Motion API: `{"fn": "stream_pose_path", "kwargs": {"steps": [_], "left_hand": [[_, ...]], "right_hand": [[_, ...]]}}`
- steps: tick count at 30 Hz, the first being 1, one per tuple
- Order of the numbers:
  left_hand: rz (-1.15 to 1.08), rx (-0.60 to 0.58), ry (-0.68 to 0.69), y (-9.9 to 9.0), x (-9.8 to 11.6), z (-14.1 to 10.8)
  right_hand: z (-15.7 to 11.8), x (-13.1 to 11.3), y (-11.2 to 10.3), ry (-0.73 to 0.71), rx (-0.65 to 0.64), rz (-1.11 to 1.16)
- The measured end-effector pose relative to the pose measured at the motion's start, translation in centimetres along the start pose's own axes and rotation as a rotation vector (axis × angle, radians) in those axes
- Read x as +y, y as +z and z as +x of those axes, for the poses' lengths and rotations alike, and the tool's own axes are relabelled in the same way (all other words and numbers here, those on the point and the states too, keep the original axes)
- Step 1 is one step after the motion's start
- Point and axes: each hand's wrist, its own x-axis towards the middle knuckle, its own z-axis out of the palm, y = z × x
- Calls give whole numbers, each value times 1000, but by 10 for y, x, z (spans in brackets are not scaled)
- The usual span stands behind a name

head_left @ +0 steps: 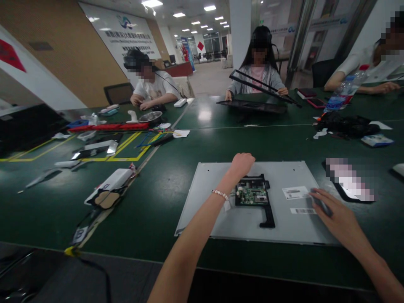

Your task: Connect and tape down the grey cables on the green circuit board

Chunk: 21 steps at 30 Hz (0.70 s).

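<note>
A flat light-grey metal panel [217,223], like the back of a display, lies on the green table before me. On it sits a green circuit board [252,195] within a black plastic frame [269,214]. My left hand [242,165] is closed at the panel's far side, above the board; its fingertips are hidden, so what they grip does not show. My right hand [339,214] is curled around a dark grey rounded tool [322,205], its kind unclear, over the panel's right side. White labels [295,192] are stuck to the panel beside that hand.
Right of the panel lies a phone [350,181]. A white power strip [110,189] with a cable is at left. Tools and a metal bowl [150,117] lie farther left. Across the table, a person holds a black frame [252,84]; a bottle [342,90] stands at right.
</note>
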Motion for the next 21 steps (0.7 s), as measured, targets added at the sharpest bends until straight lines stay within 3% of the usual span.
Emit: {"fn": "stream_pose_path", "kwargs": {"steps": [7,11,16,21], "left_hand": [[14,20,94,-13,14,-31],[-24,-45,134,-5,23,-38],[-53,-39,123,7,27,-39],[-35,-50,127,6,28,-43]], "right_hand": [[0,0,-1,-14,-3,3],[-1,-1,-1,-5,-1,7],[-2,-2,-2,-1,-9,9],[-2,0,-2,-7,-15,8]]}}
